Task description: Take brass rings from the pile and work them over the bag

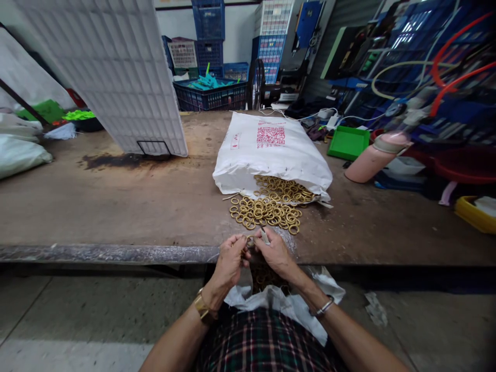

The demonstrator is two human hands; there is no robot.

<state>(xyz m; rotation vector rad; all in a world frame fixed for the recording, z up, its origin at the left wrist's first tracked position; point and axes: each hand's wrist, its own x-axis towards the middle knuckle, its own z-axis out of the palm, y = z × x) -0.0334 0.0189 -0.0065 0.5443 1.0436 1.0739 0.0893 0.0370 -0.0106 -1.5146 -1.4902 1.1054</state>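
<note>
Brass-coloured rings (267, 212) lie in a pile on the table, spilling from the open mouth of a white sack (271, 147) with red print. Just in front of the pile, at the table's edge, my left hand (232, 258) pinches a ring (250, 239) between thumb and fingers. My right hand (274, 251) meets it from the other side, closed on a small tool with a dark tip (264, 235). Beneath both hands, more rings (265, 278) sit in an open white bag (277, 301) at my lap.
A tall white ribbed panel (132, 77) stands on the table (58, 206) at the left. To the right are a pink bottle (370, 159), a green tray (349, 142) and a yellow tray (475, 214). Stacked crates (209, 51) stand behind the table.
</note>
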